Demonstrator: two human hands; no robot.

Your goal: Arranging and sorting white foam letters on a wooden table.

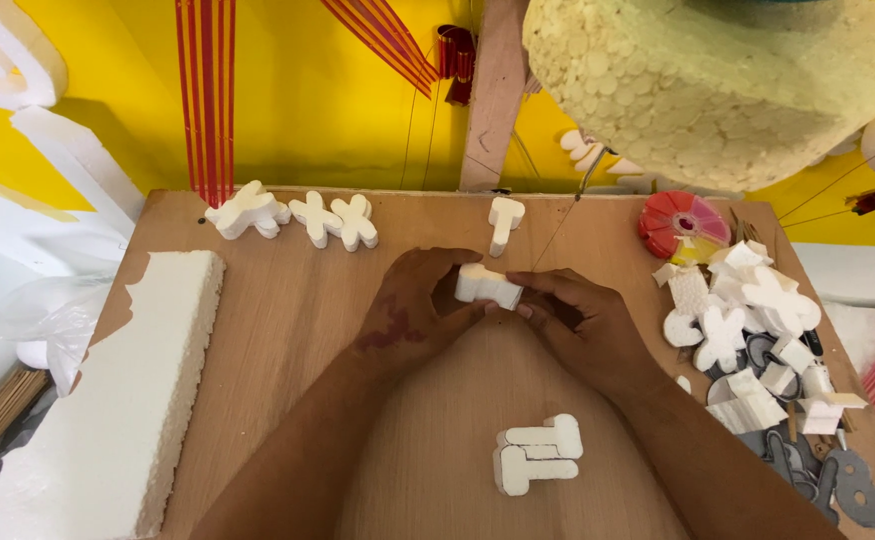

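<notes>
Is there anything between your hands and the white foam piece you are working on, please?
Nothing visible does: the left hand and the right hand both already grip the white foam piece at mid-board, just in front of the thin wire.

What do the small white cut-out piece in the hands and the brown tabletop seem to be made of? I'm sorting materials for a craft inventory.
The small white cut-out piece, held between the left hand and right hand, looks like expanded polystyrene foam: matte, bright white, thick with soft edges. The brown tabletop looks like plywood or laminated board: smooth, a faint grain, and a chipped surface layer at its left edge.
</notes>
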